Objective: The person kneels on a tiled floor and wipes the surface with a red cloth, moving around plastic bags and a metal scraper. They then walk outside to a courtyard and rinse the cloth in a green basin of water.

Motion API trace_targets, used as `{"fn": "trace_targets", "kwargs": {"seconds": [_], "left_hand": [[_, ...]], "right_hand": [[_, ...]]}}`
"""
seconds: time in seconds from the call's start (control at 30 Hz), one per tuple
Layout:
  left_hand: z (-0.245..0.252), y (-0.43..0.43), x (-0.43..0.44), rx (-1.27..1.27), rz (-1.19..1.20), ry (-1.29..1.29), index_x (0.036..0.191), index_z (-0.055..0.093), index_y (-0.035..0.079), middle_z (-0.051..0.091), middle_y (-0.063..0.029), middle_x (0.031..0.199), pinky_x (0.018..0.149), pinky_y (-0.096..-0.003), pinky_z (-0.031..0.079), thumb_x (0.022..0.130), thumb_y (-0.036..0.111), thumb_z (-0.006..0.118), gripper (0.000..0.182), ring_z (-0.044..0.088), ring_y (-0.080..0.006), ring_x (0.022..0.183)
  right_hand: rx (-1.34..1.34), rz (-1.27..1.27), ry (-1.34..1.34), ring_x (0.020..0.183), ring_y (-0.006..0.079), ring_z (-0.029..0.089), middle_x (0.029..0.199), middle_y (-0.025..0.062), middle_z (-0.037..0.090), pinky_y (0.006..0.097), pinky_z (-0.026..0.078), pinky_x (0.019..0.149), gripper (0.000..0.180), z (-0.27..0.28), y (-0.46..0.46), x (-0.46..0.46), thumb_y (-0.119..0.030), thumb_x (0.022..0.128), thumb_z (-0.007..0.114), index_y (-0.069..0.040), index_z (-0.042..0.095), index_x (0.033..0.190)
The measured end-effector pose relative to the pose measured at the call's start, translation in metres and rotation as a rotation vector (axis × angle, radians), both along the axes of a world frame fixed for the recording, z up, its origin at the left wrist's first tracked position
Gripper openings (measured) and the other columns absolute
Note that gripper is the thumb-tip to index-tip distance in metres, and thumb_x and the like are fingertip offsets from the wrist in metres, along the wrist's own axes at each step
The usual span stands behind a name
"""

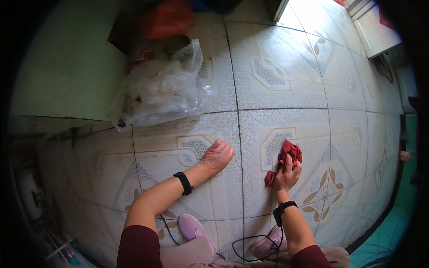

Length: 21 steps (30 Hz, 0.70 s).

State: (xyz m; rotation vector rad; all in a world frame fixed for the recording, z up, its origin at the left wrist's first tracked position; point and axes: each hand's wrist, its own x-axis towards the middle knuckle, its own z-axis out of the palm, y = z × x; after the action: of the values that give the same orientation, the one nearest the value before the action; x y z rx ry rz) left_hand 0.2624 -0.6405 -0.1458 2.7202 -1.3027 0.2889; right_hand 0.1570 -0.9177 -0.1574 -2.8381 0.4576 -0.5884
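My right hand (287,176) grips a crumpled dark red cloth (291,152) against the patterned floor tiles (285,117). A loose end of the cloth hangs out at the left of the palm. My left hand (218,156) is closed in a loose fist over the tiles, left of a dark grout line. Nothing shows in it, though its palm side is hidden. Each wrist wears a black band, and a black cable runs down from the right one.
A translucent plastic bag (167,88) lies at the upper left beside a green wall (67,63). Behind it are an orange-red bag (169,18) and a dark round container (177,43). Black cable (234,246) loops near my pink shoes (194,227). A white door panel (377,31) stands upper right.
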Motion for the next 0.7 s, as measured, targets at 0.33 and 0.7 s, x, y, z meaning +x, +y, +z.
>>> {"fn": "trace_targets", "kwargs": {"seconds": [0.33, 0.7], "left_hand": [[0.035, 0.017, 0.020, -0.019, 0.094, 0.041, 0.069, 0.053, 0.013, 0.047, -0.0042, 0.065, 0.083, -0.0387, 0.040, 0.072, 0.013, 0.057, 0.005, 0.050, -0.0225, 0.074], [0.116, 0.156, 0.170, -0.176, 0.681, -0.054, 0.066, 0.060, 0.005, 0.063, -0.0150, 0.074, 0.076, -0.0479, 0.043, 0.081, 0.012, 0.059, 0.017, 0.060, -0.0353, 0.077]], "right_hand": [[0.030, 0.008, -0.007, 0.108, 0.0368, 0.052, 0.119, 0.0145, 0.048, 0.0454, 0.045, 0.094, 0.053, 0.003, 0.001, 0.000, -0.002, 0.075, 0.065, -0.018, 0.064, 0.125], [0.009, 0.007, -0.006, 0.108, 0.0376, 0.052, 0.119, 0.0153, 0.048, 0.0463, 0.044, 0.095, 0.052, 0.000, 0.000, -0.001, -0.004, 0.075, 0.066, -0.017, 0.064, 0.125]]}}
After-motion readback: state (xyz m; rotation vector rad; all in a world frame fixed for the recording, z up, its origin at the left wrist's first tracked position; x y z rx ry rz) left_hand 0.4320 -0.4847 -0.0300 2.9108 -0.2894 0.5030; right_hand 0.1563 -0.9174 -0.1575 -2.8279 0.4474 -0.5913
